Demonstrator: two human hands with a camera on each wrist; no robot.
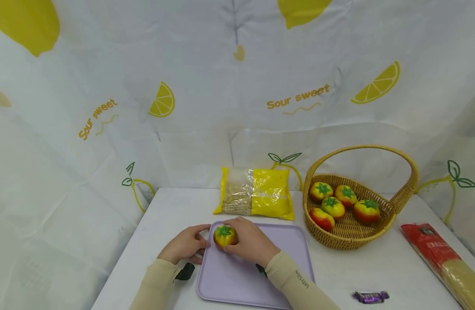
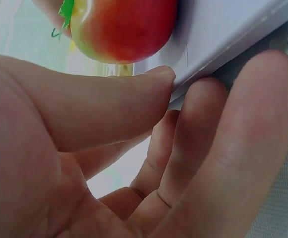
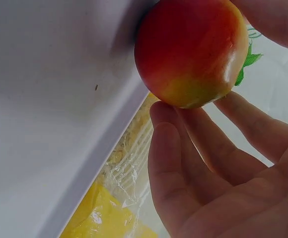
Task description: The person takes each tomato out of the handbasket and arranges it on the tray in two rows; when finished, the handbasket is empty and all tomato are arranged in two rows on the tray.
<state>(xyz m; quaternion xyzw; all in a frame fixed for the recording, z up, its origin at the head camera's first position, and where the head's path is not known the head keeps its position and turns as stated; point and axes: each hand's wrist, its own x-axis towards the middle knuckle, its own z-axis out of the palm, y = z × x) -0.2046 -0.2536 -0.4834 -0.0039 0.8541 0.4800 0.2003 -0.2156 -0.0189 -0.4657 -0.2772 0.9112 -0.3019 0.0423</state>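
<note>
A red and yellow toy tomato [image 1: 224, 236] with a green top sits at the far left corner of a lilac tray [image 1: 241, 275]. My right hand [image 1: 237, 237] grips it from the right and above. In the right wrist view its fingers [image 3: 183, 148] cup the tomato [image 3: 191, 52] just over the tray [image 3: 44, 99]. At the tray's left rim, my left hand [image 1: 204, 243] pinches the edge. The left wrist view has the thumb [image 2: 134, 99] on top of the rim [image 2: 223, 34], the fingers under it, and the tomato [image 2: 124, 29] just beyond.
A wicker basket [image 1: 392, 206] holding several more tomatoes stands to the right of the tray. A yellow and clear bag [image 1: 257, 196] lies behind the tray. At the right edge lies a red pasta packet [image 1: 442, 262], and a purple sweet [image 1: 371, 296] is near the front.
</note>
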